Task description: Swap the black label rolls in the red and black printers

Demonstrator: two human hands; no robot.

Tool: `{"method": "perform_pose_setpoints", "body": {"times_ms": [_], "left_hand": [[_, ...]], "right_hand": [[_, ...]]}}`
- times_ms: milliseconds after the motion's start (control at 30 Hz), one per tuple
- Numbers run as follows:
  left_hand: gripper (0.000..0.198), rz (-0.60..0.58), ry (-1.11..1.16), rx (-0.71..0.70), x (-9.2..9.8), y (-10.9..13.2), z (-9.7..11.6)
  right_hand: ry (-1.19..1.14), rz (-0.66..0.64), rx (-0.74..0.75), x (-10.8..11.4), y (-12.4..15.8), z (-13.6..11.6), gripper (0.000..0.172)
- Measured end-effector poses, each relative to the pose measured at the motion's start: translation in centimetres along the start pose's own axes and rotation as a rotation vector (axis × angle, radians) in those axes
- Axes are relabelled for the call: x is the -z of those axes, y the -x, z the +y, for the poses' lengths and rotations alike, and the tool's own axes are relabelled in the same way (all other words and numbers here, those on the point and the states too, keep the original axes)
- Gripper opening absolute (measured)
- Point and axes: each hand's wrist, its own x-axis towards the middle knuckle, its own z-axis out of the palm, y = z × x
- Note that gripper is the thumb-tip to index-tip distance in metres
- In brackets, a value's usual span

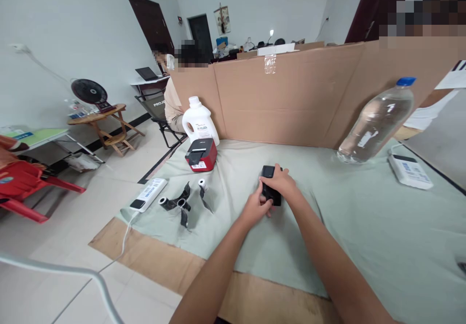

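A small black box-shaped device [272, 196] is between my hands at the middle of the cloth-covered table; its exact kind I cannot make out. My left hand [257, 206] grips its near left side, the fingers bent against the edge. From the far right, my right hand [283, 179] reaches over the top with its fingers curled on it. To the left stands a red and black receipt printer [201, 155]. Several small paper rolls, among them one with a white core [202, 184] and one with a dark strip unrolled [182, 203], lie nearer to me.
A white jug [201, 122] stands behind the printer. At the right, a large clear bottle [378, 120] leans beside a white power strip [410, 171]; another power strip [148, 194] lies at left. A cardboard panel [284, 98] borders the far side. People sit beyond.
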Motion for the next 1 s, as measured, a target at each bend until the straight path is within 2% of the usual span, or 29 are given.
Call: {"method": "perform_pose_setpoints", "body": {"times_ms": [100, 233, 367, 533, 633, 867, 1000], "left_hand": [[0.096, 0.056, -0.045, -0.024, -0.3, 0.4, 0.0], [0.084, 0.127, -0.062, -0.039, -0.3, 0.4, -0.2], [0.084, 0.16, -0.096, -0.121, -0.1, 0.6, -0.1], [0.077, 0.083, -0.272, -0.255, 0.0, 1.1, 0.0], [0.078, 0.06, -0.293, -0.266, 0.1, 1.3, -0.1], [0.074, 0.055, -0.304, -0.262, 0.3, 1.3, -0.3], [0.074, 0.057, -0.292, -0.24, 0.7, 1.3, -0.1]], "right_hand": [[-0.027, -0.008, -0.022, 0.0, 0.4, 0.1, 0.111], [-0.057, -0.016, -0.035, 0.0, 0.8, 0.4, 0.119], [0.027, 0.018, -0.021, -0.8, 1.1, -0.4, 0.115], [0.082, 0.042, -0.059, -1.7, 1.6, -1.6, 0.11], [0.066, 0.067, -0.053, -1.6, 1.7, -1.6, 0.11], [0.057, 0.03, -0.056, -1.2, 1.8, -1.4, 0.104], [0.031, 0.098, 0.017, -0.9, 3.2, 0.2, 0.095]]}}
